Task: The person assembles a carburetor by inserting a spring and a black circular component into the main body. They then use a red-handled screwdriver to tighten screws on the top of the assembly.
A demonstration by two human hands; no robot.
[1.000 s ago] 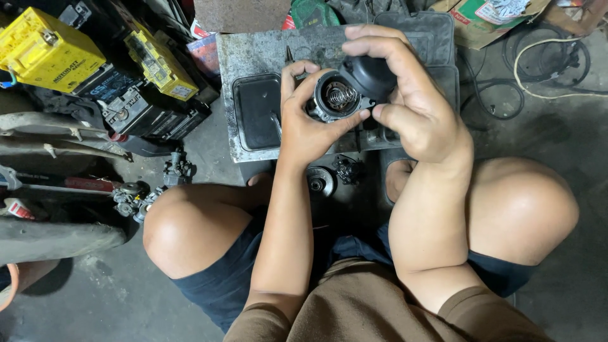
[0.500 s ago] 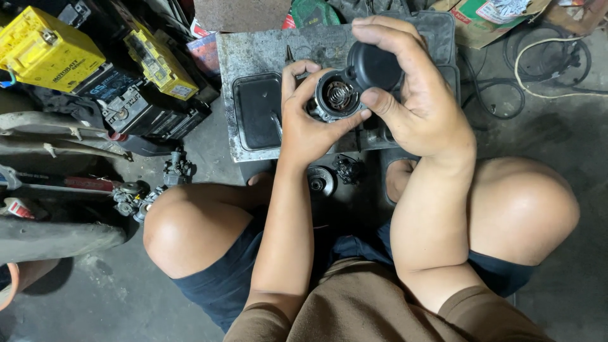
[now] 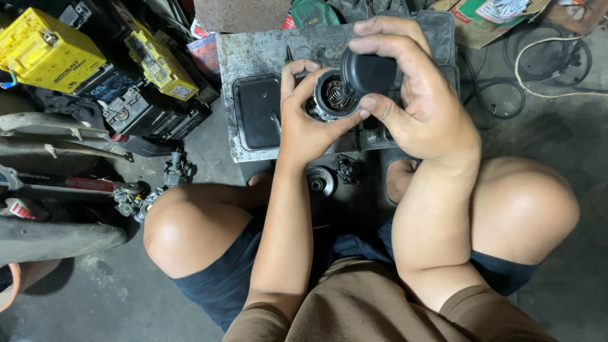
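L hand (image 3: 304, 120): grip clenched round a round grey metal housing w/ coil spring inside (image 3: 330, 96), held up above the surface, open end facing camera. R hand (image 3: 415, 104): grip pinching a round black rubber cap (image 3: 369, 71) by thumb and fingers; cap tilted, touching upper-right rim of housing, spring approx. half uncovered.

Below hands: grey slab surface (image 3: 253, 54), stained, w/ a dark rectangular rubber-lined tray (image 3: 255, 111) just L of the housing. On the floor betw. the knees: small round metal disc part (image 3: 320, 180) and small black fitting (image 3: 347, 168), near each other, not touching as far as visible.

Far L: yellow-topped battery (image 3: 47, 54) and second yellow-topped battery (image 3: 158, 66) side by side. Top R: coiled black and white cables (image 3: 544, 60) on concrete floor.
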